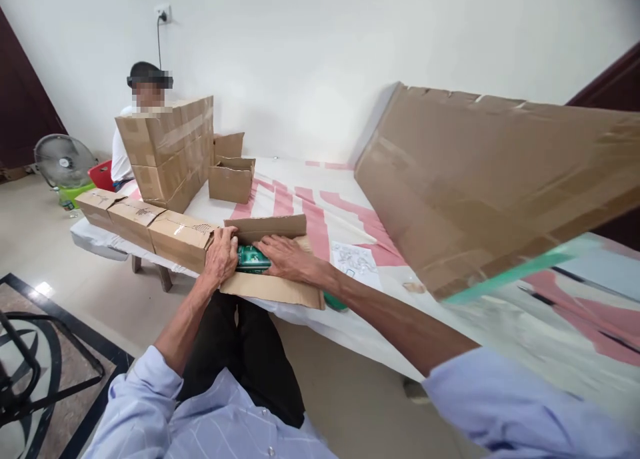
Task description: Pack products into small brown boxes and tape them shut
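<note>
**Note-taker:** Hands, where?

**Me:** Both are at the open carton (pixel 273 287) on the near edge of the table (pixel 300 179). My right hand (pixel 286 259) is laid flat, fingers spread, palm down on the green packs (pixel 253 259). My left hand (pixel 221 255) is at the packs' left end with the fingers curled down against them. Whether it pinches or only presses, I cannot tell.

**Note-taker:** And the packs?

**Me:** They sit low inside the carton, between my two hands. The far flap (pixel 267 227) stands up behind them. The near flap lies flat toward my lap.

**Note-taker:** Which step is this?

**Me:** My reading is that I am seating the packs and squaring them against the walls. The carton is not yet closed.

**Note-taker:** What would a next move need?

**Me:** A judgement only: the packs should lie level and below the rim, and my fingers should be clear of the flaps before anything folds. A green roll-like thing (pixel 334 303) shows just under my right wrist at the table edge, mostly hidden.

**Note-taker:** Surroundings?

**Me:** A row of closed cartons (pixel 135 220) runs along the near edge and touches my carton's left side. A taped stack (pixel 167 151) stands toward the far left corner, with a person seated behind it. A small open carton (pixel 231 179) sits just beside the stack. A large flattened cardboard sheet (pixel 480 179) fills the right side, tilted.
</note>
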`<state>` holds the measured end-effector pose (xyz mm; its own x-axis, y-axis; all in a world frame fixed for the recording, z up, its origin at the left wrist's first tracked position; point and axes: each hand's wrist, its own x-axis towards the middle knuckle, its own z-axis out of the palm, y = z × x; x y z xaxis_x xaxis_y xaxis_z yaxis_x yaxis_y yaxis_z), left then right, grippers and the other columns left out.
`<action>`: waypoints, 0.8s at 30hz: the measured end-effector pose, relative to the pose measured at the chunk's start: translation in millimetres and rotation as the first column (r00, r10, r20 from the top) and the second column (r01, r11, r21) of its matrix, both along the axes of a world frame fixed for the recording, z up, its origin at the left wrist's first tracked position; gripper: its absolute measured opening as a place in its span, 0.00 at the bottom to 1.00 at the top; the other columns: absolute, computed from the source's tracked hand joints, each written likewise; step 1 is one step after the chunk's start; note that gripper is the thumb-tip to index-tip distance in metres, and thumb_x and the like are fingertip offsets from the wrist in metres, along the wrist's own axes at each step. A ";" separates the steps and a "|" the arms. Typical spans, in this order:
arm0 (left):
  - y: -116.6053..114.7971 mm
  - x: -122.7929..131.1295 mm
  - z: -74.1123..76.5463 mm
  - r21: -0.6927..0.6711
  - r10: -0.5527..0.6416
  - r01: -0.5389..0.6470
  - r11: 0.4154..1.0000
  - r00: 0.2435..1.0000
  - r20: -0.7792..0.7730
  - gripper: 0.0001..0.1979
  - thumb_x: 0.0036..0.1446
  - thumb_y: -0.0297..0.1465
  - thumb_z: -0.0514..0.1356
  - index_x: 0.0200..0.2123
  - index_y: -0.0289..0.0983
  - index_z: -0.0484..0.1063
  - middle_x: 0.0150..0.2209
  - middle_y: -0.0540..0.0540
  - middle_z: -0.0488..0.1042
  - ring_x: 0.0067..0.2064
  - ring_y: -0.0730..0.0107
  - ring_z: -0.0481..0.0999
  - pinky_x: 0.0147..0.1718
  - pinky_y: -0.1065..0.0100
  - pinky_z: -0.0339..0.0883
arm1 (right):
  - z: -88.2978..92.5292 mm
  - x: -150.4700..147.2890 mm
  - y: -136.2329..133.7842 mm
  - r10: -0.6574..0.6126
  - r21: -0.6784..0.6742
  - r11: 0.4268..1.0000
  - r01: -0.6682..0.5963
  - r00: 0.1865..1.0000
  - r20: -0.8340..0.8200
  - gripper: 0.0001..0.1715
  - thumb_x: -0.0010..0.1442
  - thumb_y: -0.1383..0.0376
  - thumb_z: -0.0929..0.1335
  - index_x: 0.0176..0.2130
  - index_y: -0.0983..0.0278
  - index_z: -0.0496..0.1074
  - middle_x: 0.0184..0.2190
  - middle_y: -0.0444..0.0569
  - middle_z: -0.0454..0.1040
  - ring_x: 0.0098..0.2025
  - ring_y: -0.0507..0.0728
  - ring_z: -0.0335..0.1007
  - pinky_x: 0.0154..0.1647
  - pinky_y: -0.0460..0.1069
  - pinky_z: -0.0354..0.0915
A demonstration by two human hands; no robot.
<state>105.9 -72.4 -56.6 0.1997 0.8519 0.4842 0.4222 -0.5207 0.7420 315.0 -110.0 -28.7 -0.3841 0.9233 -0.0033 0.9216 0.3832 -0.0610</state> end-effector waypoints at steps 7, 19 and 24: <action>1.7 6.1 14.7 -0.004 -0.026 0.025 1.000 0.998 -0.049 0.13 0.72 0.36 0.56 0.55 0.44 0.75 0.53 0.38 0.75 0.55 0.49 0.77 0.64 0.50 0.67 | 34.4 24.9 -2.1 -0.007 -0.118 0.992 -0.033 0.946 -0.324 0.44 0.58 0.52 0.77 0.68 0.62 0.73 0.63 0.59 0.78 0.64 0.72 0.76 0.65 0.62 0.71; 33.0 -14.2 42.9 -0.093 -0.124 0.127 0.987 0.992 0.037 0.27 0.68 0.52 0.61 0.59 0.39 0.77 0.61 0.31 0.77 0.66 0.39 0.74 0.67 0.37 0.63 | 93.3 40.8 -32.5 0.012 0.258 0.965 0.037 0.982 -0.186 0.37 0.56 0.56 0.78 0.62 0.62 0.75 0.59 0.59 0.79 0.62 0.72 0.72 0.61 0.62 0.68; 30.5 -22.0 87.8 -0.128 -0.543 0.591 0.796 0.792 0.277 0.49 0.54 0.56 0.74 0.73 0.46 0.65 0.70 0.33 0.71 0.70 0.36 0.72 0.64 0.41 0.71 | 125.6 52.5 -50.5 0.097 0.303 0.953 0.021 0.924 -0.369 0.41 0.55 0.54 0.80 0.64 0.59 0.75 0.62 0.55 0.78 0.64 0.71 0.71 0.64 0.64 0.68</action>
